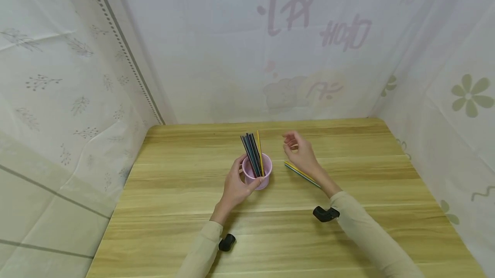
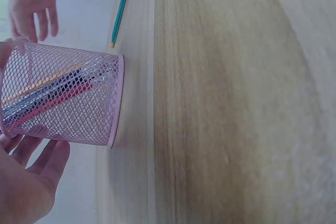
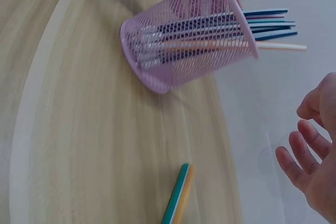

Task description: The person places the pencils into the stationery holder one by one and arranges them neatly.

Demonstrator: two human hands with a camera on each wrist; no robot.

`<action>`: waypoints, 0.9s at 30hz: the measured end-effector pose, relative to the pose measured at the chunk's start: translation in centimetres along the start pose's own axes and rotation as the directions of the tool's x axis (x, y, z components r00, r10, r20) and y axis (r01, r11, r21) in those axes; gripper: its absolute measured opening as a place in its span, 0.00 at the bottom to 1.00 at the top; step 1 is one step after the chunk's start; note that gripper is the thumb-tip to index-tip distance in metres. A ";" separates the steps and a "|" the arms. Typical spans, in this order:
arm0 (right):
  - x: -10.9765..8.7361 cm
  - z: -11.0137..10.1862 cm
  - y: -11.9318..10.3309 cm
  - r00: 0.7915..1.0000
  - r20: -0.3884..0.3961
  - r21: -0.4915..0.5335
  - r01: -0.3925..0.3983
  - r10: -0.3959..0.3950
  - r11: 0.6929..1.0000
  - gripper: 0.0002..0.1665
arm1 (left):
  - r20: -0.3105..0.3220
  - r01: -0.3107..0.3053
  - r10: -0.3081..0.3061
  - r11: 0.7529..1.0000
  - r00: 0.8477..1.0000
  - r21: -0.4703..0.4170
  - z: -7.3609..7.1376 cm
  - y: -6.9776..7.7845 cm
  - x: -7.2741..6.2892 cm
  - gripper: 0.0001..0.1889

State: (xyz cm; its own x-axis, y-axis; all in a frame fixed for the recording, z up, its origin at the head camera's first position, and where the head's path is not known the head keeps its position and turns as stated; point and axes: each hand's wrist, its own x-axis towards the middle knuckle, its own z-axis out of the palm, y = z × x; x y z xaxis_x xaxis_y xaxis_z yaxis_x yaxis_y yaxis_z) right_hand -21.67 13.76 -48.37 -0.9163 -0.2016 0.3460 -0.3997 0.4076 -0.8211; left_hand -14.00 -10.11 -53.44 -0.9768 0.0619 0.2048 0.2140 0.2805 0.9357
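Note:
My left hand (image 1: 236, 187) grips a pink mesh pencil cup (image 1: 267, 182) by its side, thumb near the rim and fingers round the far side. Several dark pencils (image 1: 249, 151) and a yellow pencil (image 1: 259, 147) stand leaning in the cup; the mesh wall (image 2: 68, 129) shows their lower parts in the left wrist view. To the right of the cup, my right hand (image 1: 303, 154) hovers with loosely bent fingers and holds nothing. Below it on the table lie a teal pencil (image 3: 175, 195) and an orange-yellow pencil (image 3: 185, 195), side by side and partly hidden by the forearm in the head view.
The wooden table (image 1: 174, 192) has rounded far corners. Patterned pale curtains (image 1: 216, 54) hang behind it and at both sides. A black wrist camera (image 1: 326, 214) sits on the right sleeve and another black camera (image 1: 227, 242) on the left.

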 end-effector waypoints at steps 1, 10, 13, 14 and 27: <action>-0.1 -0.1 0.2 1.000 0.005 -0.004 -0.007 0.007 1.000 0.18 | -0.002 0.001 -0.001 1.000 1.000 -0.003 0.0 0.0 0.0 0.47; -1.1 -1.0 1.7 0.996 0.027 -0.075 -0.079 0.082 0.994 0.19 | 0.006 0.006 -0.006 1.000 1.000 -0.001 -0.1 1.6 0.0 0.47; -1.6 -1.4 2.3 0.994 0.028 -0.110 -0.098 0.101 0.989 0.19 | 0.010 -0.006 0.006 1.000 1.000 -0.015 -0.2 2.0 -0.2 0.46; -1.7 -1.5 2.5 0.994 0.028 -0.119 -0.101 0.105 0.988 0.19 | 0.008 -0.013 0.013 1.000 1.000 -0.019 -0.1 2.0 -0.2 0.46; -4.0 -2.3 5.1 0.987 0.128 -0.171 -0.074 0.097 0.982 0.20 | -0.001 -0.038 0.038 0.999 0.999 -0.015 0.0 0.0 -0.1 0.46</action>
State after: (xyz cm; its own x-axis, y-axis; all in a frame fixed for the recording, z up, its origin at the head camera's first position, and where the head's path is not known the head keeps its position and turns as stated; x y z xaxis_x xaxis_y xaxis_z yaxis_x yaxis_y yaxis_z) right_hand -20.08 18.67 -52.87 -0.9400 -0.2738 0.2035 -0.3288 0.5679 -0.7546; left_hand -13.90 -10.12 -53.43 -0.9681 0.0718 0.2401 0.2506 0.2632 0.9316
